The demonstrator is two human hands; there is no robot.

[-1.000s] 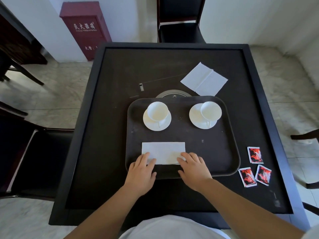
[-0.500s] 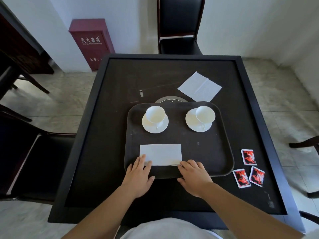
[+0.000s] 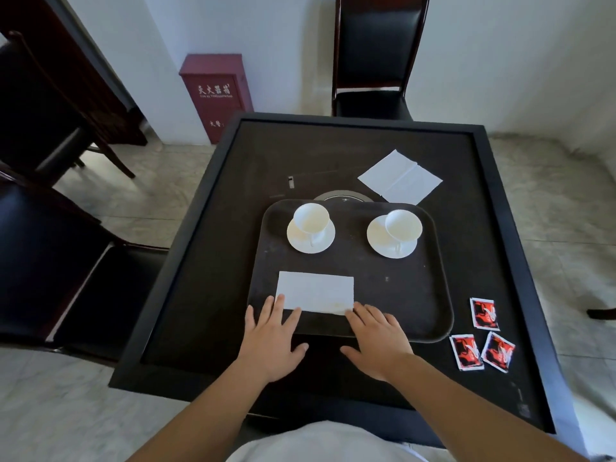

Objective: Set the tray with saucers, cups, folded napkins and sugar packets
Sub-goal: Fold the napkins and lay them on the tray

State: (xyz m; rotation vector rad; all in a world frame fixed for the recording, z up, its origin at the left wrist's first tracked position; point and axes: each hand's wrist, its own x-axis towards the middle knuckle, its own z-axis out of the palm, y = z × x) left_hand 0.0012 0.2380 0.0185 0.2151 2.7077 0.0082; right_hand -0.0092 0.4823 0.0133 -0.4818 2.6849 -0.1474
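Hands (image 3: 271, 341) slid back; tray (image 3: 433, 295) holds cups (image 3: 311, 217), napkin (image 3: 316, 290).

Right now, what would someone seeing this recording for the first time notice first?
Two white cups on saucers, the left cup and the right cup, stand out at the far side of the dark tray. At the tray's near edge, the left hand and the right hand lie flat at the corners of a folded napkin. Three red sugar packets wait on the table to the tray's right.
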